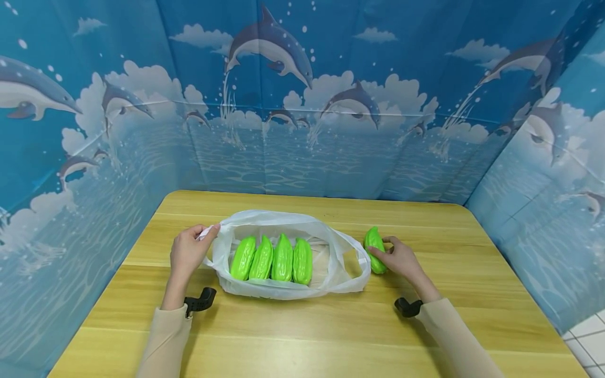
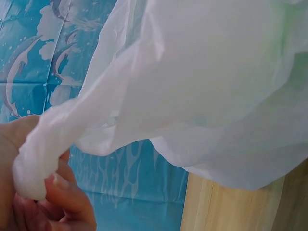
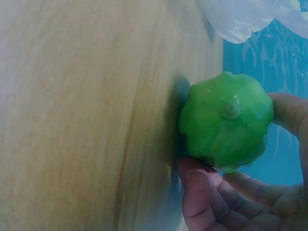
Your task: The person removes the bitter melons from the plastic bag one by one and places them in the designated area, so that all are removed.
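Note:
A white plastic bag (image 1: 293,291) lies wide open on the table, with several bright green bitter melons (image 1: 282,258) side by side inside it. My left hand (image 1: 188,249) grips the bag's left handle, whose twisted strip (image 2: 45,144) runs through the fingers in the left wrist view. Just beyond the bag's right handle, my right hand (image 1: 399,258) holds another bitter melon (image 1: 375,249) between thumb and fingers. In the right wrist view that bitter melon (image 3: 226,120) is seen end-on, close to the tabletop; whether it touches the wood I cannot tell.
The wooden table (image 1: 293,336) has rounded far corners. A blue curtain (image 1: 283,157) printed with dolphins surrounds it at the back and sides. Black wrist cameras sit at both sleeves. White floor tiles (image 1: 586,336) show at the lower right.

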Demonstrator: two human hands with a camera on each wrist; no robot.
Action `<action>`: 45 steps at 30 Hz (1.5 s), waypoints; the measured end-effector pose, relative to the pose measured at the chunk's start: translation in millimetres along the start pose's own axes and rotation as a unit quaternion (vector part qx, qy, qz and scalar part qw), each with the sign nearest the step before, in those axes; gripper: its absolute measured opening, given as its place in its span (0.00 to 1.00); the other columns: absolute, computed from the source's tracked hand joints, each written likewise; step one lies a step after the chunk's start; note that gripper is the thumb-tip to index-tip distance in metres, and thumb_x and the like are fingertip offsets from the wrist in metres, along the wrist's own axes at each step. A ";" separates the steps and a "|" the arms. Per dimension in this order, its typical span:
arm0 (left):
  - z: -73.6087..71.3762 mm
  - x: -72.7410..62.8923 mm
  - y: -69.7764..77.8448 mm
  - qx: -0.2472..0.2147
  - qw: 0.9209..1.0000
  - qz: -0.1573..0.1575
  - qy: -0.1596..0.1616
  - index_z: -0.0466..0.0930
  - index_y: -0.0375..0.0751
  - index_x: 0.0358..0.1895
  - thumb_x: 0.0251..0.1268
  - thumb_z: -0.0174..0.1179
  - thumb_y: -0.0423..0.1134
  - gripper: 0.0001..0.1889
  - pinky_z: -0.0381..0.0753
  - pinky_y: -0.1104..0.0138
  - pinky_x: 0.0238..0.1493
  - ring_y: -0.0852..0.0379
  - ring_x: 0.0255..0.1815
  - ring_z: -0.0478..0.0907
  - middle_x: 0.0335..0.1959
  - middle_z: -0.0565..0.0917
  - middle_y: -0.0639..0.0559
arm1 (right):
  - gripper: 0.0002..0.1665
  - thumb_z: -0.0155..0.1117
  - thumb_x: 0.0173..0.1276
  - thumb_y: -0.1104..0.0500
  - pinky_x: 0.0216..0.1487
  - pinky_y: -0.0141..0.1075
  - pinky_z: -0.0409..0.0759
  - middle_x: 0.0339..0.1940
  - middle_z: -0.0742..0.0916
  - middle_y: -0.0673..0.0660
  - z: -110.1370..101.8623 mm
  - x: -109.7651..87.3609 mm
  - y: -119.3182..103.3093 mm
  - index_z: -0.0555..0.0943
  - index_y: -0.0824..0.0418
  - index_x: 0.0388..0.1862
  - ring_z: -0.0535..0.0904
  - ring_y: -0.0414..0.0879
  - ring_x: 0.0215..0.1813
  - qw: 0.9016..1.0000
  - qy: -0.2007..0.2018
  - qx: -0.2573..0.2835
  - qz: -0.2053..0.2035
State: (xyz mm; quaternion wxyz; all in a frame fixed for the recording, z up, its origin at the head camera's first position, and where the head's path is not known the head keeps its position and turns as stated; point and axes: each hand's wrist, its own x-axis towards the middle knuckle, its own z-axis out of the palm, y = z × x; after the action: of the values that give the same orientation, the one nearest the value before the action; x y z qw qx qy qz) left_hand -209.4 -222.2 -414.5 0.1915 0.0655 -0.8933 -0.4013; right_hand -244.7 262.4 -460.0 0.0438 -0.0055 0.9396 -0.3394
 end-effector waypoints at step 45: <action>-0.6 -0.5 0.9 -0.002 1.000 0.005 0.000 0.80 0.40 0.26 0.62 0.56 0.61 0.26 0.58 0.62 0.21 0.53 0.17 0.63 0.12 0.65 0.55 | 0.51 0.55 0.64 0.32 0.29 0.39 0.73 0.35 0.81 0.60 1.4 -4.8 1.0 0.64 0.75 0.63 0.76 0.48 0.31 1.000 -0.008 -0.004 0.009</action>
State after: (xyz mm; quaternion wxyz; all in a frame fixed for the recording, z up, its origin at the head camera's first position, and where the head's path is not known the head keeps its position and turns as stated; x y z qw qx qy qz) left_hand -208.7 -221.8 -413.6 0.1941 0.0608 -0.8929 -0.4017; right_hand -239.8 262.5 -461.3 0.0545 0.0003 0.9407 -0.3348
